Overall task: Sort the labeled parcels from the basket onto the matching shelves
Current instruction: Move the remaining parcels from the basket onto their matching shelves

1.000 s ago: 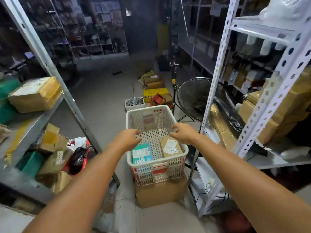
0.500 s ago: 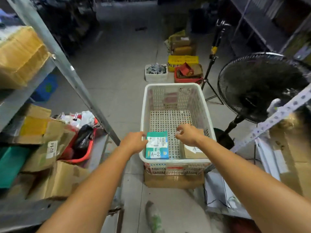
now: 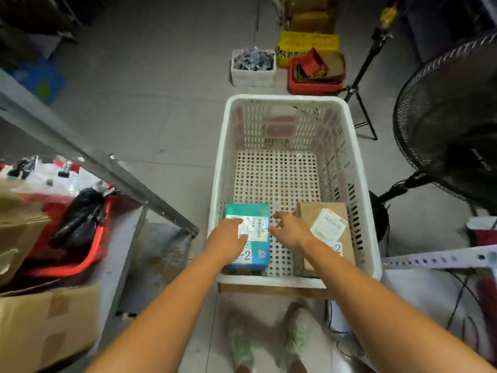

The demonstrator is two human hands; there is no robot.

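Pickup step: left hand rests flat on the teal cardboard parcel in the white perforated plastic basket; right hand beside it, grip wide, empty. Next: clasp both sides, lift.

Inside basket: teal parcel at near-left corner, touched by left hand; right hand held just beside; brown parcel at near-right corner.

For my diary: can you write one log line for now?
left hand: on teal box | right hand: beside teal box | brown box: in basket
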